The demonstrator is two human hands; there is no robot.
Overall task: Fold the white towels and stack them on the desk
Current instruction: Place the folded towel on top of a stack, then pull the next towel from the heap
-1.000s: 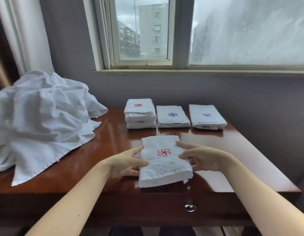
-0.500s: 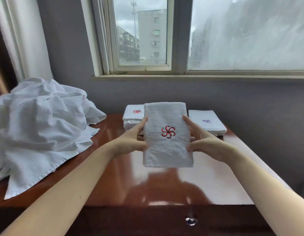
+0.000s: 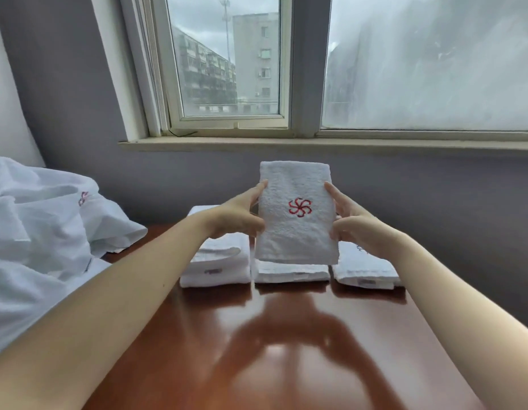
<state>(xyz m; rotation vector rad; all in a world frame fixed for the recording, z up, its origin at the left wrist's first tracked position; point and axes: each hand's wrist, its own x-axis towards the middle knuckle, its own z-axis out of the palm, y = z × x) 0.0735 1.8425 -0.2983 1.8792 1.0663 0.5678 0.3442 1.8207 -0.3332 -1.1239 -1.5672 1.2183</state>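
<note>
**Position.** The left hand (image 3: 242, 221) and the right hand (image 3: 353, 224) hold a folded white terry towel (image 3: 296, 238), stitched with a red pinwheel emblem, upright and clear of any surface. Each hand pinches one side edge, with the thumb on the near face, the fingers behind and the index finger straight along the edge. The towel hangs over the back of the glossy reddish-brown wooden desk (image 3: 286, 350), directly above the middle stack of folded white towels (image 3: 292, 273). A taller left stack (image 3: 215, 266) and a right stack (image 3: 363, 272) stand just beside the middle one. A heap of unfolded white towels (image 3: 35, 238) covers the left side of the desk.

**Assessment.** This towel appears fully folded, and the step in hand appears to be setting it on a stack. Given the size of the heap, much of the task remains.

**Risks.**
- The grip is on the side edges only. If either pinch loosens before the towel lies flat, the layers could sag open and the fold would be lost.
- The towel is upright. If it is tipped down unevenly, it may land askew or overhang a neighbouring stack.
- The stacks stand close together. A wrist brushing the taller left stack could push its upper towels out of line.
- The desk top looks slick, so a hard placement may slide the stack beneath.
</note>
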